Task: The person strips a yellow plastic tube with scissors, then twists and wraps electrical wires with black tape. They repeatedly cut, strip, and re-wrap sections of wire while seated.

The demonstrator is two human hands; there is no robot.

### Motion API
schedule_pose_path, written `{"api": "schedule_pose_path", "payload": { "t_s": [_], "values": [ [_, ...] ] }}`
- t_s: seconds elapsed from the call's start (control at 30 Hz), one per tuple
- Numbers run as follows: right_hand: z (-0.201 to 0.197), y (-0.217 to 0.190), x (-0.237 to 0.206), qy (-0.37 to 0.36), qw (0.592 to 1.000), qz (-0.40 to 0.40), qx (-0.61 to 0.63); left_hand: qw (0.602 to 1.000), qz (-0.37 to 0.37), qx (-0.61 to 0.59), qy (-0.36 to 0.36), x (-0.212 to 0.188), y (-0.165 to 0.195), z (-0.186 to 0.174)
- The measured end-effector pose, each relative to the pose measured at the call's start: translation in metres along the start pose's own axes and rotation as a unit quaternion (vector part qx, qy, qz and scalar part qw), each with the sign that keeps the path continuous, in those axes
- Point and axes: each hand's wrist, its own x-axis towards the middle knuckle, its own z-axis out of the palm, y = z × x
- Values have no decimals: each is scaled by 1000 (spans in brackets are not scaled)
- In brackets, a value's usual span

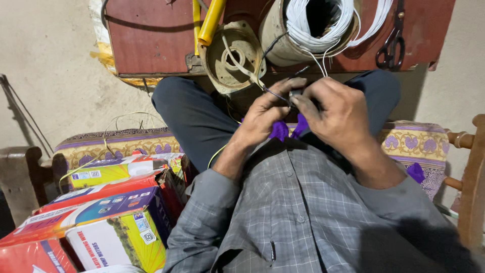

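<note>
My left hand [262, 116] and my right hand [336, 114] meet in front of my chest, fingertips pinched together on a thin dark wire [275, 94]. A purple piece [288, 129] of cloth or tape shows under both palms. White wires [319, 63] run from the fingers up to a white wire coil [316, 23] inside a drum on the red board [151, 35]. A round metal motor cover [230, 58] lies just beyond my left hand. I sit cross-legged in dark trousers and a grey checked shirt.
Black scissors [391, 43] rest on the red board at the upper right. A yellow tube [211, 20] lies over the motor cover. Several colourful cardboard boxes [101, 212] are stacked at my left. A patterned cushion [414, 144] and a wooden chair frame [472, 182] stand at right.
</note>
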Motion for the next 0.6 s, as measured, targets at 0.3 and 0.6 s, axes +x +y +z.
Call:
{"api": "schedule_pose_path", "payload": {
  "t_s": [0.3, 0.6],
  "values": [
    [-6, 2, -5, -46, 994, -62, 74, 971, 57, 230, -10, -2, 1, -23],
    [10, 24, -16, 5, 990, -77, 118, 955, -125, -253, 89, -18, -8, 8]
  ]
}}
